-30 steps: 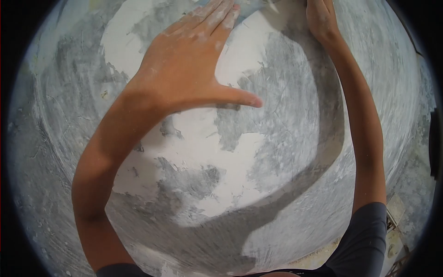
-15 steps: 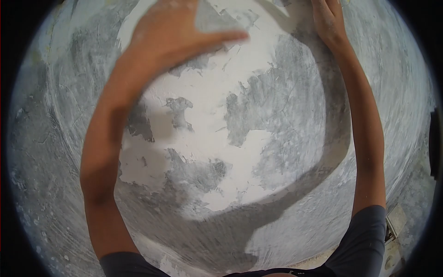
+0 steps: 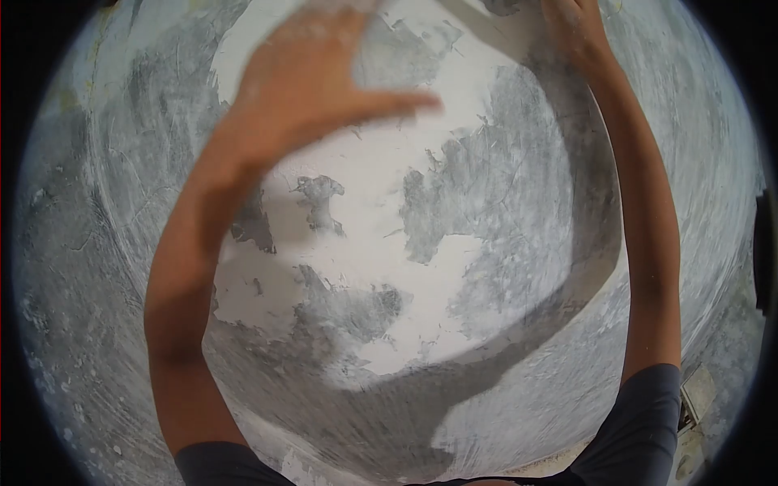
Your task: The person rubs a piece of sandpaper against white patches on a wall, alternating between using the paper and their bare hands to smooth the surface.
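Observation:
Before me is a grey wall (image 3: 519,178) with uneven patches of white plaster (image 3: 365,186). My left hand (image 3: 324,81) is raised over the upper left of the white area, slightly blurred, its thumb stretched out to the right and apart from the fingers. The fingertips run up to the top edge of the view, and nothing shows between thumb and fingers. At the top right, my right hand (image 3: 574,32) is partly cut off by the frame edge; its fingers look bent, and what they hold, if anything, is hidden.
Shadows of the arms fall across the wall. A small pale box-like object (image 3: 697,395) lies at the lower right, beside the right sleeve. A dark object (image 3: 763,253) stands at the far right edge.
My left hand has moved down and slightly right, its thumb still stretched out. My right hand has shifted only slightly.

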### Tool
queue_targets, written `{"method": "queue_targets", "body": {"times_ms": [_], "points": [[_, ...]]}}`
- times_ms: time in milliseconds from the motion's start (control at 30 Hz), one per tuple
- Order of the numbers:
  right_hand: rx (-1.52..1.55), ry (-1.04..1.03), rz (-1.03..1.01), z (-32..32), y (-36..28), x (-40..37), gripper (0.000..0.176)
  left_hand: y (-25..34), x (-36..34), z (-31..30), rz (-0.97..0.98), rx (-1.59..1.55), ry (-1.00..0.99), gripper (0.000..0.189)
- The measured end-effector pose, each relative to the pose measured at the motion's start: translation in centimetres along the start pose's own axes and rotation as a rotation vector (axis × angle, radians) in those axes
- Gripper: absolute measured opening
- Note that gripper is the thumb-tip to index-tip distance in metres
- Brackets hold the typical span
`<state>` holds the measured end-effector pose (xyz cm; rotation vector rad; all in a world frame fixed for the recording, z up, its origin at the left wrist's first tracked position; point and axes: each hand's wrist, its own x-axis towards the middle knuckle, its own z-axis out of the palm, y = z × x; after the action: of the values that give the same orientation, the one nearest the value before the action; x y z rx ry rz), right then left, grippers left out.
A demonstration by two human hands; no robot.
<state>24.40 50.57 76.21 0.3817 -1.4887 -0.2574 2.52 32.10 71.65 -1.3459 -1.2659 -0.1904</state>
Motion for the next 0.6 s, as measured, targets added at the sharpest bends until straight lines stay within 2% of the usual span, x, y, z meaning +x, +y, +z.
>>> {"method": "queue_targets", "body": {"times_ms": [100,133,167,267,300,367,400,433,533,600], "points": [[-0.021,0.003,-0.003,0.2,-0.4,0.7,0.062,0.2,1.2,-1.6,-0.191,-0.151,-0.025,0.140],[-0.029,-0.008,-0.007,0.2,-0.4,0.9,0.064,1.4,0.7,-1.5,-0.184,-0.153,-0.024,0.140],[-0.030,-0.009,-0.001,0.5,-0.3,0.8,0.064,3.7,-1.0,-1.5,-0.002,-0.034,0.026,0.138],[0.048,0.000,0.059,1.4,-0.3,0.5,0.066,1.5,-0.7,1.7,0.236,0.222,0.144,0.134],[0.082,0.003,0.065,1.5,-0.5,0.4,0.066,0.7,-0.3,0.1,0.073,0.023,0.122,0.133],[0.110,0.008,0.076,1.5,-0.4,0.2,0.066,-1.3,0.9,-0.9,-0.256,-0.161,0.076,0.132],[0.128,0.015,0.087,1.5,0.0,0.2,0.065,-1.0,0.8,-0.6,-0.253,-0.160,0.077,0.132],[0.141,0.026,0.095,1.3,0.3,0.4,0.065,-0.2,0.3,-0.1,-0.114,-0.072,0.135,0.132],[0.095,0.019,0.065,1.2,0.5,0.7,0.064,2.2,-0.5,0.5,0.136,0.095,0.109,0.132],[0.145,0.004,0.042,1.5,1.2,0.7,0.063,1.5,-0.1,-0.7,0.071,0.013,0.021,0.134]]}}
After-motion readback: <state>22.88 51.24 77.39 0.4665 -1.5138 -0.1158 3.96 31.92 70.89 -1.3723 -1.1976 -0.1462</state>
